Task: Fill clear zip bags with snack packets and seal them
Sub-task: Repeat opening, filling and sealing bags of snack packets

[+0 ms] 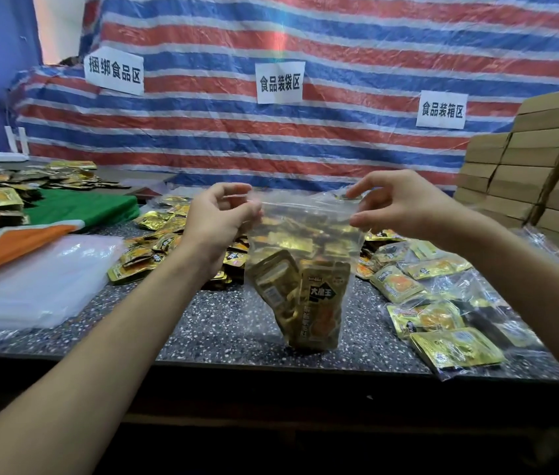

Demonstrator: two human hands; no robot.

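A striped red, white and blue tarp (pixel 340 46) fills the whole background. Below it a dark speckled desk (pixel 230 323) runs across the view. Brown cardboard boxes (pixel 538 173) are stacked at the far right, against the tarp. On the desk's left side lies a green and orange cloth (pixel 82 207), with a flat stack of empty clear bags (pixel 31 282) just in front of it. A heap of loose gold snack packets (pixel 154 241) spreads over the middle of the desk, and filled bags (pixel 442 303) lie on the right.

The zip bag (pixel 305 234) hangs upright in the middle, near the desk's front edge. Whether its bottom touches the desk is unclear. The left hand (pixel 216 221) pinches the bag's top left corner with curled fingers. The right hand (pixel 405 207) grips the top right corner between thumb and forefinger. A few gold packets (pixel 319 303) stand inside the bag, low down. Three white paper signs (pixel 280 82) are stuck on the tarp.
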